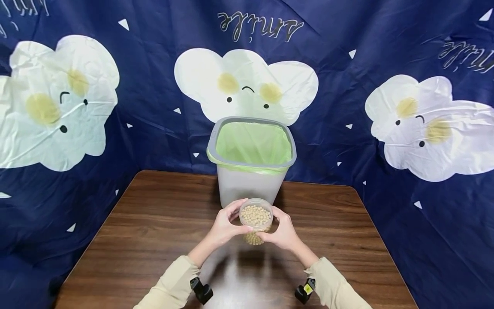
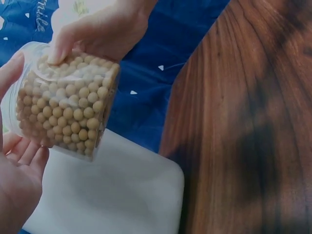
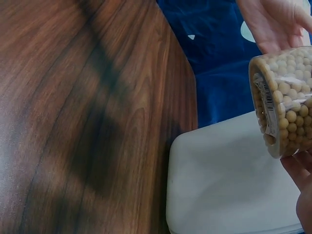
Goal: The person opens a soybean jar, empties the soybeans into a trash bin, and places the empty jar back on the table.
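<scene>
A clear round plastic jar (image 1: 256,215) full of pale round beans is held up above the table, in front of the bin. My left hand (image 1: 228,224) grips its left side, with fingers at the far side and thumb at the near side. From the right, my right hand (image 1: 283,229) grips it in the same way. The left wrist view shows the beans through the wall of the jar (image 2: 68,107). A barcode label (image 3: 267,105) on the jar's base shows in the right wrist view.
Behind the jar stands a light grey bin (image 1: 251,184) with a grey rim and a green liner bag (image 1: 252,141). The brown wooden table (image 1: 162,223) has dark blue cloth (image 1: 154,128) with white cloud prints hanging around its back and sides.
</scene>
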